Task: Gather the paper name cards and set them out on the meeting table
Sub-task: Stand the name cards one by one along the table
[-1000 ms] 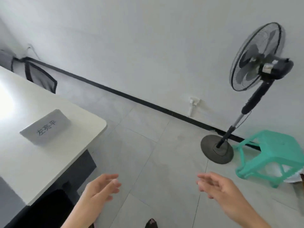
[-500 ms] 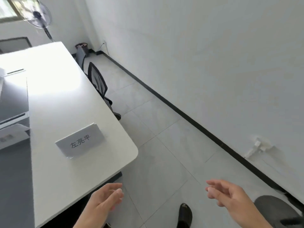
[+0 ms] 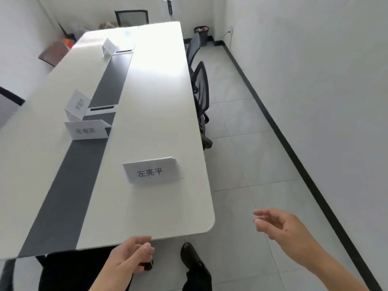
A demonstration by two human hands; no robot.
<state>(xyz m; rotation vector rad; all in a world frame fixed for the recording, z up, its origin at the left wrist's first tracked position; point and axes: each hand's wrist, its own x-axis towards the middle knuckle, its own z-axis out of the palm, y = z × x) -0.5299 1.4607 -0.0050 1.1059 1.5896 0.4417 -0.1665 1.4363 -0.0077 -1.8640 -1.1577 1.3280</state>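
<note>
A long white meeting table (image 3: 159,101) with a grey centre strip runs away from me. A folded white name card (image 3: 151,170) with black characters stands near the table's right front. Two more cards (image 3: 87,129) stand by the grey strip at the left, one (image 3: 77,105) just behind the other. A further card (image 3: 108,47) stands far down the table. My left hand (image 3: 131,256) hangs below the table's near edge, fingers loosely curled, holding nothing. My right hand (image 3: 279,226) floats over the floor to the table's right, fingers relaxed and empty.
Two black mesh chairs (image 3: 200,89) are tucked along the table's right side, another chair (image 3: 131,16) at the far end. A bin (image 3: 202,31) and a fan stand (image 3: 171,7) sit in the far corner. My black shoe (image 3: 192,259) is on the grey tiled floor (image 3: 247,156).
My view has swung left from the wall and fan onto the full length of the table. More name cards have come into sight. Both hands stay empty and low.
</note>
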